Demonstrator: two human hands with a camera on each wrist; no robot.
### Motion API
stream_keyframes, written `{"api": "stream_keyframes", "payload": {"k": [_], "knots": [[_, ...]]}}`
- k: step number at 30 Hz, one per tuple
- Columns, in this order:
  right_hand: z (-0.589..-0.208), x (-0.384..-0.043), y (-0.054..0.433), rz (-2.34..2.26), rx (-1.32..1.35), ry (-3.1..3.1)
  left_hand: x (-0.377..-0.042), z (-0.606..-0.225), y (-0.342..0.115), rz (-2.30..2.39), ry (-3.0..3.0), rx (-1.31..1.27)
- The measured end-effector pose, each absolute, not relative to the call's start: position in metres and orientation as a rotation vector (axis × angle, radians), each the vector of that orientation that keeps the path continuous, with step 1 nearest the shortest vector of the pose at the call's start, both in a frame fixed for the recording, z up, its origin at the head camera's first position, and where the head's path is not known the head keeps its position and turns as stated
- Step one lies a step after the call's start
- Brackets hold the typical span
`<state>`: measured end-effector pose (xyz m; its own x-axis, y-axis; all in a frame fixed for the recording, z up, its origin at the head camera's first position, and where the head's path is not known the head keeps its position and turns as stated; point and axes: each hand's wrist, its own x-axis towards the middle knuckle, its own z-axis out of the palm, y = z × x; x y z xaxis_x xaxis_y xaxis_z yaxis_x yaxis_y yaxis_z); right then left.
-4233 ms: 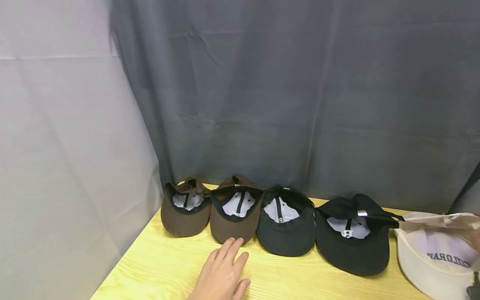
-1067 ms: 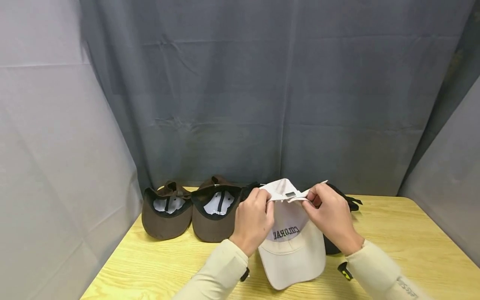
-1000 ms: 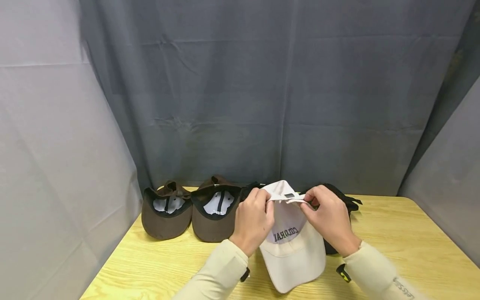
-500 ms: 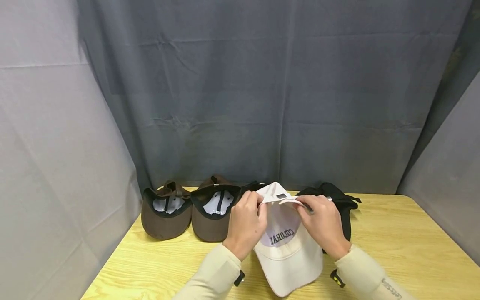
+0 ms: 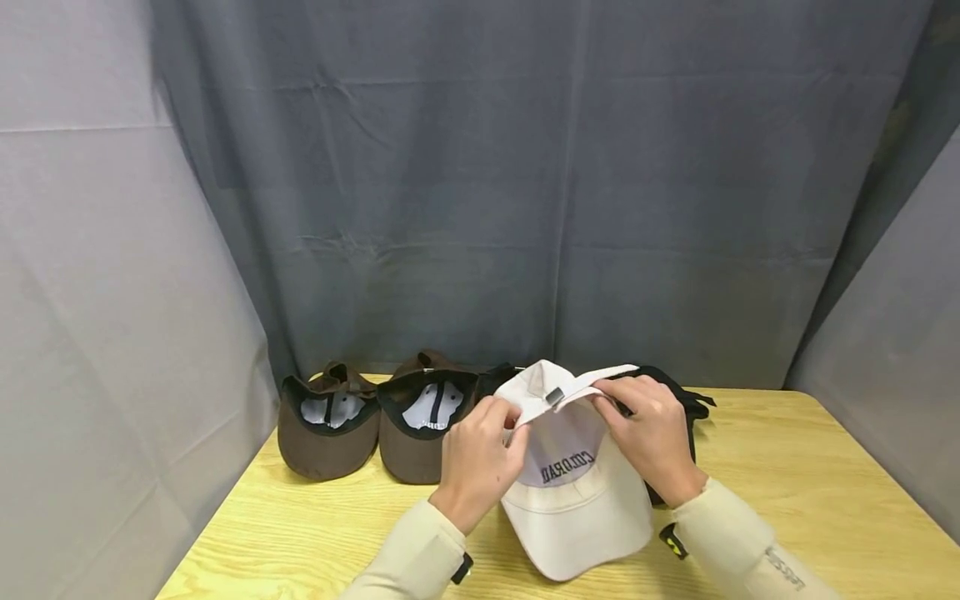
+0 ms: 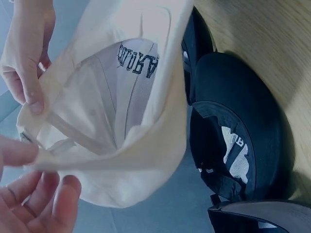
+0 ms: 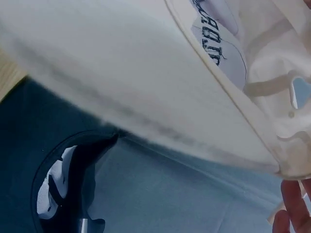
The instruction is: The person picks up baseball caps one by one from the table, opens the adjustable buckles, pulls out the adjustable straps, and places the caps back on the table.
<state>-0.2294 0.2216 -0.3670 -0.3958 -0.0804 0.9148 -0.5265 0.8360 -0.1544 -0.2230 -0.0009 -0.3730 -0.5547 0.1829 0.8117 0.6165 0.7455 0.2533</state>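
Note:
A cream baseball cap [image 5: 577, 533] hangs over the table in the head view, its brim down and its hollow side with dark lettering facing me. My left hand [image 5: 480, 462] pinches the back rim on the left, thumb and fingers at the edge. At the right, my right hand [image 5: 648, 429] pinches the back strap [image 5: 600, 379], whose loose end points up to the right. The small metal buckle [image 5: 554, 397] sits between the hands. In the right wrist view the brim fills much of the picture, with fingers [image 7: 294, 204] at the cap's edge.
Two brown caps [image 5: 330, 446] stand side by side at the left, undersides forward. Behind the cream cap are two black caps [image 5: 678, 392], partly hidden; one black cap [image 6: 243, 92] shows fully in the left wrist view. A grey curtain [image 5: 450, 208] hangs behind the wooden table [image 5: 810, 500].
The cream cap has come from the row's right end to the middle, now in both hands. In the last half second the hands spread slightly and the strap's loose end swung up.

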Motion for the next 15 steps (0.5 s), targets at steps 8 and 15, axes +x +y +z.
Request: {"api": "stream_keyframes", "payload": {"k": [8,15], "knots": [[-0.361,-0.23,0.221,0.544,0.468,-1.9,-0.225,-0.355,-0.006,-0.778,-2.088,-0.76],[-0.36,-0.227,0.222,0.595,0.448,-1.918,-0.236,-0.332,0.012,-0.881,-2.131,-0.846]]}}
